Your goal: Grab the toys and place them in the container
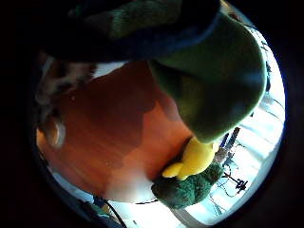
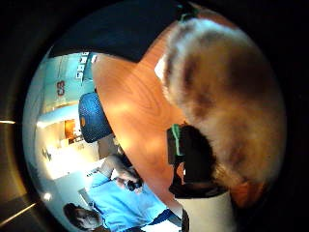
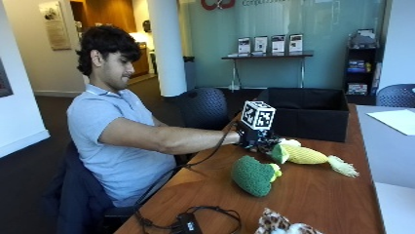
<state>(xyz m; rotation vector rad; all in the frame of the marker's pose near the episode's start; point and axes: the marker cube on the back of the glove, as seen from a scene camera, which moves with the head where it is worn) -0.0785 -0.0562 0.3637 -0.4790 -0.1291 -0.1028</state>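
- Desk (image 3: 311,195): smooth reddish wood with visible grain.
- Container (image 3: 305,114): black, boxy, soft-walled, at the desk's far end.
- Corn toy (image 3: 305,154): plush yellow cob with green husk, lying near the container.
- Broccoli toy (image 3: 253,175): round, nubbly green plush with a yellow piece, nearer the desk's front.
- Grip (image 3: 259,139): gloved right hand at the corn toy's husk end; finger closure cannot be told.

outside view across wooden table (image 3: 311,195), palm views close above it
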